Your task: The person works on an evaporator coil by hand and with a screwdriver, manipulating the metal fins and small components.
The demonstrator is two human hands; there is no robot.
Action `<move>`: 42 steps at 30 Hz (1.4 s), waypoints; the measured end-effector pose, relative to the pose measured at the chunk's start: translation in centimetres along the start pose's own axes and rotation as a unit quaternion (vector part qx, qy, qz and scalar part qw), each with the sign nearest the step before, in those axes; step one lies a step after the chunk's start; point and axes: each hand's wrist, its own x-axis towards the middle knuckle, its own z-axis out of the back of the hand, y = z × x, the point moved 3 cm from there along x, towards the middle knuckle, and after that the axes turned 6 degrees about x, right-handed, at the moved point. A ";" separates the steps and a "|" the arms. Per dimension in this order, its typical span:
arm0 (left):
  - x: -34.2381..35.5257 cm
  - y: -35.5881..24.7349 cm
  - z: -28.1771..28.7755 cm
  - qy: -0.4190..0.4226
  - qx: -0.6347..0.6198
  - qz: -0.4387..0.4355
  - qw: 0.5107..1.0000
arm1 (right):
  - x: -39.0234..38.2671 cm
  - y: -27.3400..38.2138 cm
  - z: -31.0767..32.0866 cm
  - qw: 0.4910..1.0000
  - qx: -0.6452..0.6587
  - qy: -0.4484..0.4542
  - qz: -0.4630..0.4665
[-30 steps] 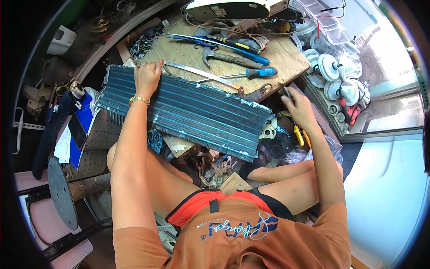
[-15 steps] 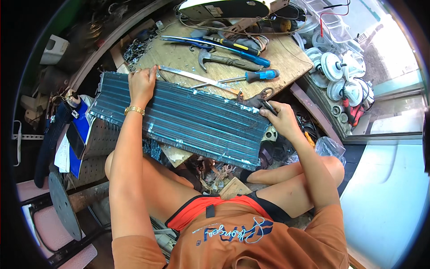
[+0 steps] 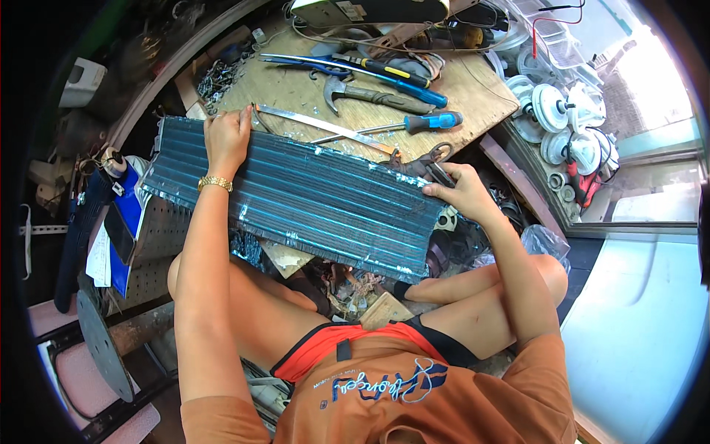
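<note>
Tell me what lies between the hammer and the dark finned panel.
In the head view, a blue-handled screwdriver and a long flat metal strip, crossing each other, lie between the hammer and the finned panel.

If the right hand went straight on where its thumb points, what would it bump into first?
Most likely the dark ribbed panel: the thumb of the right hand points at its right end, and may be touching it; depth is hard to judge there.
</note>
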 end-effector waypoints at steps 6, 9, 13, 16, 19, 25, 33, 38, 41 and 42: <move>-0.1 0.1 -0.2 0.022 -0.009 0.010 1.000 | -0.2 -1.1 -1.0 0.998 0.013 -0.063 -0.003; -0.1 0.1 -0.3 0.018 -0.007 0.005 1.000 | -0.1 -1.1 -1.0 0.998 -0.013 -0.062 0.002; 0.1 0.3 -0.3 0.026 0.009 0.006 1.000 | -0.3 -2.0 0.3 0.995 0.096 -0.013 -0.038; -0.2 0.1 -0.2 0.019 0.012 0.008 1.000 | -2.3 -1.5 0.8 0.981 0.163 0.020 -0.103; -0.1 0.1 0.0 0.026 -0.005 0.012 1.000 | -2.3 -2.3 0.4 0.980 0.161 0.000 -0.117; 0.1 0.0 -0.3 0.022 -0.017 0.008 1.000 | -1.7 -5.1 0.0 0.988 0.131 -0.070 -0.048; 0.0 0.1 -0.3 0.018 0.005 0.004 1.000 | -2.7 -4.3 0.0 0.969 0.219 -0.027 -0.113; 0.0 -0.3 -0.3 0.020 -0.016 0.006 1.000 | -3.2 -4.6 -0.5 0.963 0.232 -0.101 -0.088; 0.0 0.0 -0.3 0.009 -0.022 0.002 1.000 | -2.6 -4.5 0.2 0.951 0.273 -0.101 -0.109; 0.0 0.0 -0.2 0.000 -0.019 -0.003 1.000 | -2.6 -4.1 0.6 0.951 0.273 -0.100 -0.108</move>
